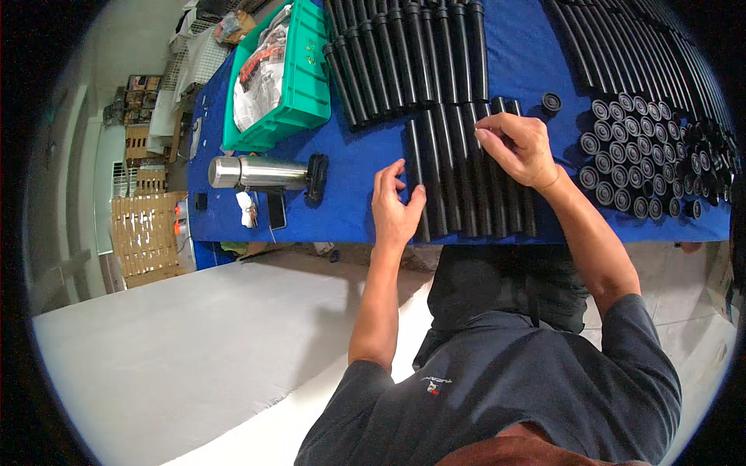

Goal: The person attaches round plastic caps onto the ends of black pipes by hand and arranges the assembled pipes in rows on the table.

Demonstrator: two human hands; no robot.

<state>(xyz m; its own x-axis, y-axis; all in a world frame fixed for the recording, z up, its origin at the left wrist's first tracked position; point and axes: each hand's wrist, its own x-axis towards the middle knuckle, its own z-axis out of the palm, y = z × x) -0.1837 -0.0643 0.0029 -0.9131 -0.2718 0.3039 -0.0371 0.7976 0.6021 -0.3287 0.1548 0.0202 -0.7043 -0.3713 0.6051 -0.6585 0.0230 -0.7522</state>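
A row of black tubes (465,171) lies side by side on the blue tablecloth (353,198) in front of me. My left hand (398,206) is at the row's left end, fingers apart, with its thumb by the outermost tube (417,167). Over the upper part of the row, my right hand (521,147) is closed, thumb and forefinger close together; anything between them is too small or hidden to make out. Just beyond that hand, a single round black cap (552,102) rests on the cloth.
Behind the row lie black tubes with wider ends (412,54). Many round black caps (633,155) stand grouped at right, below long black tubes (622,50). At left are a green crate (299,85) holding plastic bags, a steel flask (268,172) and a phone (277,210).
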